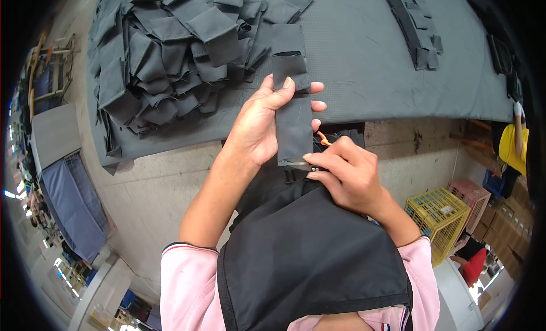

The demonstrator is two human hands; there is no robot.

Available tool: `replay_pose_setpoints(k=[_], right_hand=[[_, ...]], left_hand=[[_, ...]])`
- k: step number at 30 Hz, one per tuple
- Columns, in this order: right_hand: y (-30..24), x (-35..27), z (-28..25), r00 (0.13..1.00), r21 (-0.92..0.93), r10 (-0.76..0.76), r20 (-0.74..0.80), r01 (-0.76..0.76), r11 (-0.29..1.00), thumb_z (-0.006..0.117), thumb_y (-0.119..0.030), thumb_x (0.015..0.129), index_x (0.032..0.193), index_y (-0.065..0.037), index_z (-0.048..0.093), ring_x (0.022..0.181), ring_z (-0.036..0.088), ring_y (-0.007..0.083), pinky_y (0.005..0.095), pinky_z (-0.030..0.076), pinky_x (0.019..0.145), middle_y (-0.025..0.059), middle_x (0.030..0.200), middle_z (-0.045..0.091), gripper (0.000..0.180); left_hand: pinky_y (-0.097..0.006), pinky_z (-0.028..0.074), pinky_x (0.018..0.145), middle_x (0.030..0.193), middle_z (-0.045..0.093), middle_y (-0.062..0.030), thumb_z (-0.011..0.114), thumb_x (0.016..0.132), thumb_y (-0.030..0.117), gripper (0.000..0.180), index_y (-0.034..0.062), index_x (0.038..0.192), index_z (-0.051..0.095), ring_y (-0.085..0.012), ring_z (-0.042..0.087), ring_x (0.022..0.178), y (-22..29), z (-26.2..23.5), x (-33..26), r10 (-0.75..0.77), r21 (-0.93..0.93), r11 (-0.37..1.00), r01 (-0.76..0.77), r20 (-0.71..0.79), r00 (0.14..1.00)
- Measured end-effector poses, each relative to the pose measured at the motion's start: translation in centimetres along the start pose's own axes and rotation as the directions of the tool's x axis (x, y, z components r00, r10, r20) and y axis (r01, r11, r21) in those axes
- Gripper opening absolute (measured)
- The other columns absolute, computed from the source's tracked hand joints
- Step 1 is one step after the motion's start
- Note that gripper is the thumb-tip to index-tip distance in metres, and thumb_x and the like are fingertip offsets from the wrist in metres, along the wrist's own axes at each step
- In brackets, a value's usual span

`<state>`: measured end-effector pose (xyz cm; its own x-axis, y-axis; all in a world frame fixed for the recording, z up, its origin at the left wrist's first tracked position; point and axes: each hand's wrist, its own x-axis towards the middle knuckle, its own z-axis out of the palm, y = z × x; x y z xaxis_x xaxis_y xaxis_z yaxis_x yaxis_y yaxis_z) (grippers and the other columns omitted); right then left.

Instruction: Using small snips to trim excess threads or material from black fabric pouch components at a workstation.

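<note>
Left hand (259, 123) grip holds dark grey fabric strip (293, 109) upright; right hand (347, 171) pinches small snips (318, 154) at bottom edge.

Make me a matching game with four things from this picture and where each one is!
Things:
1. dark fabric strip
2. heap of grey fabric pieces
3. yellow crate
4. small snips with an orange loop

Places:
A. on the floor, lower right
B. piled on the table's left side
C. held upright in the left hand
D. in the right hand, at the strip's bottom edge

Pairs: 1-C, 2-B, 3-A, 4-D
</note>
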<state>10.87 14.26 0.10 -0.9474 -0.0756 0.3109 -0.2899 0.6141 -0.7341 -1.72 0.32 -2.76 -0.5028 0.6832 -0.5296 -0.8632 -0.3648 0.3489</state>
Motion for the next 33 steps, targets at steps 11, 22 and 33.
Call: replay_pose_setpoints(k=[11, 22, 33], right_hand=[[-0.2, -2.6, -0.9, 0.943, 0.144, 0.323, -0.078, -0.31, 0.94, 0.075, -0.001, 0.065, 0.095, -0.005, 0.067, 0.062, 0.051, 0.0164, 0.0278, 0.045, 0.058, 0.0057, 0.074, 0.052, 0.031], [0.1, -1.8, 0.4, 0.964, 0.167, 0.208, -0.168, -0.18, 0.969, 0.076, -0.002, 0.065, 0.095, -0.004, 0.068, 0.06, 0.051, 0.0143, 0.0256, 0.042, 0.052, 0.0051, 0.075, 0.053, 0.031], [-0.6, -2.2, -0.1, 0.915, 0.399, 0.398, -0.065, -0.341, 0.851, 0.074, -0.002, 0.07, 0.094, -0.002, 0.068, 0.063, 0.049, 0.0138, 0.0278, 0.042, 0.055, 0.006, 0.074, 0.051, 0.025]], left_hand=[[-0.039, 0.054, 0.066, 0.122, 0.053, -0.0213, 0.04, 0.099, 0.022, 0.028, 0.0007, 0.117, 0.045, -0.0259, 0.06, 0.089, 1.0, -0.3, -0.2, 0.091, -0.044, 0.995, -0.091, -0.016, 0.996], [-0.036, 0.053, 0.065, 0.112, 0.055, -0.0198, 0.036, 0.1, 0.027, 0.042, -0.0048, 0.126, 0.04, -0.0253, 0.058, 0.084, 0.7, -0.6, 0.1, 0.021, -0.189, 0.982, -0.019, 0.009, 1.0], [-0.036, 0.053, 0.065, 0.109, 0.056, -0.0214, 0.035, 0.101, 0.027, 0.041, -0.0039, 0.128, 0.039, -0.0257, 0.059, 0.08, 0.3, -0.4, -0.2, 0.008, -0.133, 0.991, -0.009, -0.006, 1.0]])
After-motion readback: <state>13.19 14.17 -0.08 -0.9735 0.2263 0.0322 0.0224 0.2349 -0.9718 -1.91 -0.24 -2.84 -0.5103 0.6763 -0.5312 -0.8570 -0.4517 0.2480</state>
